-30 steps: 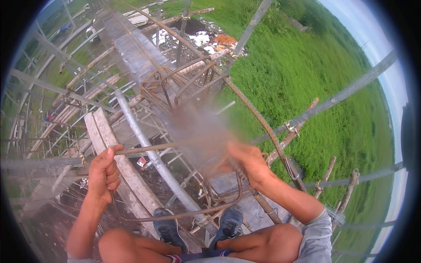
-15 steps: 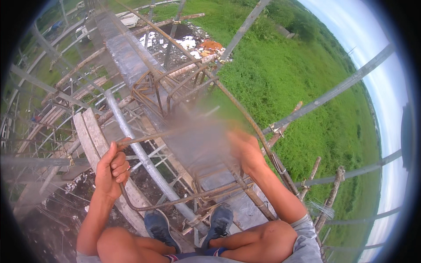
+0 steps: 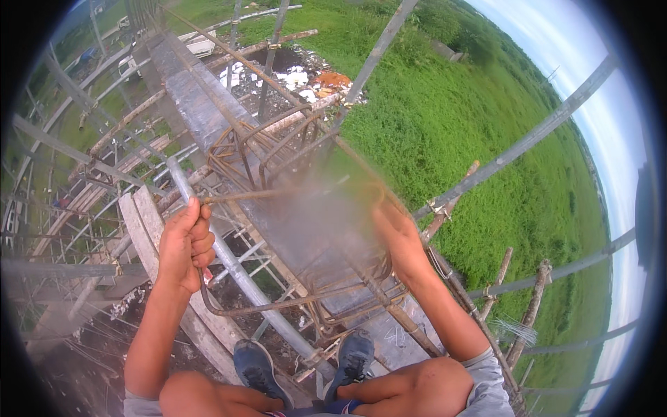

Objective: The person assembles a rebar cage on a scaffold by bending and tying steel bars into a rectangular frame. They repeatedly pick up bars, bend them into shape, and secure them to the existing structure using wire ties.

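Observation:
My left hand [image 3: 186, 249] is closed around the left side of a rusty rectangular rebar stirrup [image 3: 267, 307], its thumb along the upper corner. My right hand [image 3: 404, 243] is at the stirrup's opposite side, apparently gripping it, though a hazy smudge in the picture's middle veils the fingertips. The stirrup is held tilted over the long rebars [image 3: 278, 76] of a beam cage. More bent stirrups [image 3: 233, 142] hang bunched on those bars farther ahead, and others [image 3: 347, 306] lie just below my hands.
A long flat form panel [image 3: 187, 80] runs away beneath the cage. A silver pipe [image 3: 243, 278] and wooden planks [image 3: 149, 229] pass at left, near my shoes [image 3: 260, 372]. Scaffold poles [image 3: 517, 146] slant at right above grass. Ground with debris [image 3: 306, 80] lies far below.
My left hand has risen slightly and shifted right with the stirrup's left end. My right hand has moved a little right. The view has shifted slightly.

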Motion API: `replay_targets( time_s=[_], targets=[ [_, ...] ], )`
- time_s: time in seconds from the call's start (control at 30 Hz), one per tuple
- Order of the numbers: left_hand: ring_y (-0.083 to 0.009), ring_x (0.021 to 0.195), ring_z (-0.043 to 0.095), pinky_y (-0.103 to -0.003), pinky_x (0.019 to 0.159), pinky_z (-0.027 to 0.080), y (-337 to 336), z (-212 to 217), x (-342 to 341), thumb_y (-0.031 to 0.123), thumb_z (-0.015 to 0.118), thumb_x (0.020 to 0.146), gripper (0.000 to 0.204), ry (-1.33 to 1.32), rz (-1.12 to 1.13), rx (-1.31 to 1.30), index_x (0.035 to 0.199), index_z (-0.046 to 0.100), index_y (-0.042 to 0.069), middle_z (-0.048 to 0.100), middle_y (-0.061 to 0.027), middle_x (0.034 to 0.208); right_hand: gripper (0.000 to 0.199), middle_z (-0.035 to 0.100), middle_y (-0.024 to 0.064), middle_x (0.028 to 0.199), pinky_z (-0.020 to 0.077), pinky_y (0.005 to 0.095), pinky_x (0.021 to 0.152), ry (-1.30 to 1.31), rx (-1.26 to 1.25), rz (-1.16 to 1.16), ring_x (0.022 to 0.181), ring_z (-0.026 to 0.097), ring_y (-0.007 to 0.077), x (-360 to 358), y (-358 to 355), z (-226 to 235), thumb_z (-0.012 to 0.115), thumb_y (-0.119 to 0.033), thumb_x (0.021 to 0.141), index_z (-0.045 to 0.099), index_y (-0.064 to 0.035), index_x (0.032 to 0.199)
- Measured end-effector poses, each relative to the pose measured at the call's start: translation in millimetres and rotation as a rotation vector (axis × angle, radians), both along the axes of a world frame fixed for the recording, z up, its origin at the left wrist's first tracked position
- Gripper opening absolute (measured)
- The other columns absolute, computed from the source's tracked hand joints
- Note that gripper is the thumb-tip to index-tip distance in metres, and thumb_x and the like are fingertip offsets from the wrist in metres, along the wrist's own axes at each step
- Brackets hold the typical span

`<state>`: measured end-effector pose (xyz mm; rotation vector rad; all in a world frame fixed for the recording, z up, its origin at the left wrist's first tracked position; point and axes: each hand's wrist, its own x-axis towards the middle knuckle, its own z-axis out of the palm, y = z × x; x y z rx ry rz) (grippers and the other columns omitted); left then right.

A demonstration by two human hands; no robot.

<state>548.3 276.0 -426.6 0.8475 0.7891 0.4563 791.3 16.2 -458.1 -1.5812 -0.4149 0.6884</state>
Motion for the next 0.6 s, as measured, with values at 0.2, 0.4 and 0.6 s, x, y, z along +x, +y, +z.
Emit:
replay_targets(
  time_s=[0.2,0.4,0.6],
  targets=[
    [-0.0017,0.046,0.021,-0.022,0.038,0.016,-1.3,-42.0,-3.6,0.043,0.056,0.108,0.034,-0.007,0.068,-0.073,0.096,0.058,0.011,0.027,0.0114,0.06,0.064,0.063,0.0171,0.14,0.0515,0.0376,0.102,-0.576,-0.451,0.248,0.122,0.062,0.0203,8.7,-52.8,49.4,0.074,-0.013,0.095,0.047,0.0043,0.151],
    [-0.0014,0.045,0.022,-0.021,0.037,0.018,3.2,-53.2,-4.9,0.043,0.055,0.108,0.033,-0.084,0.032,-0.093,0.097,0.058,0.012,0.028,0.0114,0.061,0.062,0.069,0.0195,0.125,0.0562,0.0421,0.096,-0.41,-0.308,0.391,0.112,0.068,0.0246,84.2,-24.4,38.6,0.064,-0.046,0.103,0.054,0.0014,0.141],
    [-0.0015,0.046,0.022,-0.021,0.038,0.019,-11.8,-36.4,29.4,0.043,0.056,0.108,0.032,-0.082,0.048,-0.126,0.095,0.056,0.013,0.028,0.011,0.061,0.065,0.067,0.0052,0.088,0.0569,0.0334,0.081,0.325,-0.076,0.349,0.079,0.069,0.0167,96.2,-5.0,-2.8,0.037,-0.069,0.105,0.061,-0.0104,0.117]
  ],
)
